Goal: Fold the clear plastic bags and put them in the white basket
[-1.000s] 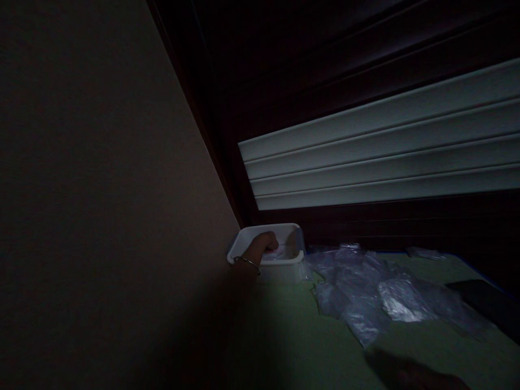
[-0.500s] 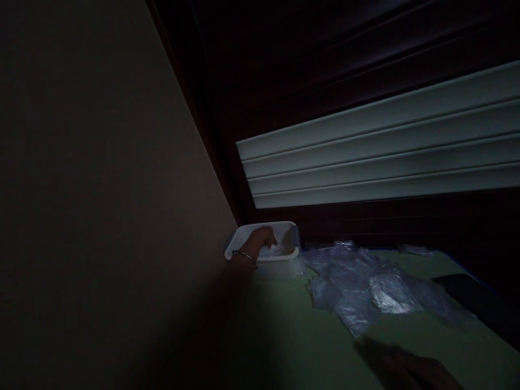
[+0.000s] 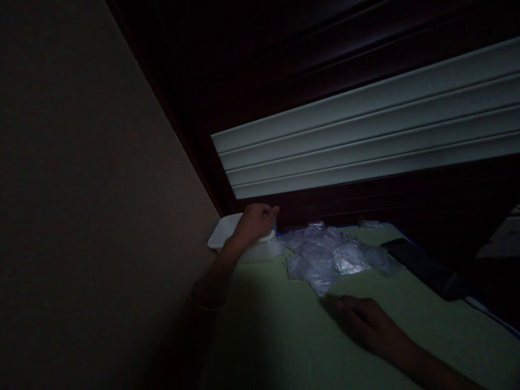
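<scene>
My left hand [image 3: 255, 221], with a bracelet on its wrist, is raised over the right part of a white plastic container [image 3: 227, 230]. Its thumb and fingers are pressed together; what they hold, if anything, is too dark to make out. My right hand [image 3: 365, 319] hovers low over the green surface, just in front of a pile of clear plastic bags [image 3: 320, 254]. Its fingers are curled together near the pile's front tip, and I cannot make out anything in them.
The green tabletop [image 3: 300, 341] has a blue edge. A dark phone-like object [image 3: 422, 265] lies to the right of the bags. Behind stands a dark wooden panel with pale slats [image 3: 325, 146]; a plain wall [image 3: 101, 189] rises at the left.
My left hand has come up out of the container and is now above its right side. My right hand has come further into view from the lower edge. The view has shifted rightward.
</scene>
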`<state>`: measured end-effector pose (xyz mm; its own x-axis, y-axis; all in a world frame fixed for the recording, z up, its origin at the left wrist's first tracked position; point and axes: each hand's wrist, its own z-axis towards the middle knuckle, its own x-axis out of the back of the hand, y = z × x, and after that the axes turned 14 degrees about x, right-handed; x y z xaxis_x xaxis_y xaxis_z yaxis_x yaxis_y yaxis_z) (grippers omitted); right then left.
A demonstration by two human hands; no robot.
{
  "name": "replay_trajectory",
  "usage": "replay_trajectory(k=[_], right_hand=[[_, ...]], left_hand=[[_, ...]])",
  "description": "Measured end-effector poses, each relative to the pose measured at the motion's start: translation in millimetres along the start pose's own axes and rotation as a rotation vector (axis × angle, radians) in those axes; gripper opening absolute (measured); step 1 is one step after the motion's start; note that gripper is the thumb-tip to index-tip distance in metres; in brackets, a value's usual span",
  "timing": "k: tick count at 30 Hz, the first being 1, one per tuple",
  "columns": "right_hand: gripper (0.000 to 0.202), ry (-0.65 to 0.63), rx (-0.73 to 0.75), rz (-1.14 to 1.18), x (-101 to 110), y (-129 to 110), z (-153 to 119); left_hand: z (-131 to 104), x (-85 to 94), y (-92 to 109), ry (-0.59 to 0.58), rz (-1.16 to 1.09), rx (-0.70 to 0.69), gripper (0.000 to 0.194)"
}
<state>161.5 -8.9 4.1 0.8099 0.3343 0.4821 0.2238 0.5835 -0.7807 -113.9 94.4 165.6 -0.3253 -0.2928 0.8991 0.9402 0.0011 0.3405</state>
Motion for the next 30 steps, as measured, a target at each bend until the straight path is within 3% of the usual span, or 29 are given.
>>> replay_trajectory(k=[3, 6, 9, 13, 16, 19, 22, 30], right_hand=[[0.047, -0.069, 0.002, -0.005, -3, 7, -1], [0.045, -0.073, 0.003, -0.004, -5, 11, -2], [0.046, -0.06, 0.02, 0.017, -6, 13, -1], [0.048, -0.045, 0.035, 0.02, -6, 12, 0], [0.049, -0.038, 0.067, 0.005, -6, 11, 1], [0.05, -0.031, 0.076, -0.004, -6, 11, 1], [0.049, -0.027, 0.077, -0.006, -6, 10, 1], [0.046, 0.004, 0.047, 0.041, -5, 10, 4]], left_hand=[[-36, -39.2, 22, -0.166, -0.1, -0.08, 0.044], [-52, -90.8, 38, -0.31, -0.107, -0.152, 0.032], [-49, -134.8, 54, -0.318, -0.091, -0.223, 0.026], [-32, -168.4, 77, -0.276, -0.016, -0.253, 0.034], [-21, -181.3, 88, -0.32, 0.042, -0.262, 0.044], [-15, -190.2, 89, -0.395, 0.014, -0.227, 0.036], [-13, -195.5, 86, -0.391, -0.041, -0.186, 0.029], [-18, -181.2, 80, -0.334, -0.232, -0.145, 0.019]])
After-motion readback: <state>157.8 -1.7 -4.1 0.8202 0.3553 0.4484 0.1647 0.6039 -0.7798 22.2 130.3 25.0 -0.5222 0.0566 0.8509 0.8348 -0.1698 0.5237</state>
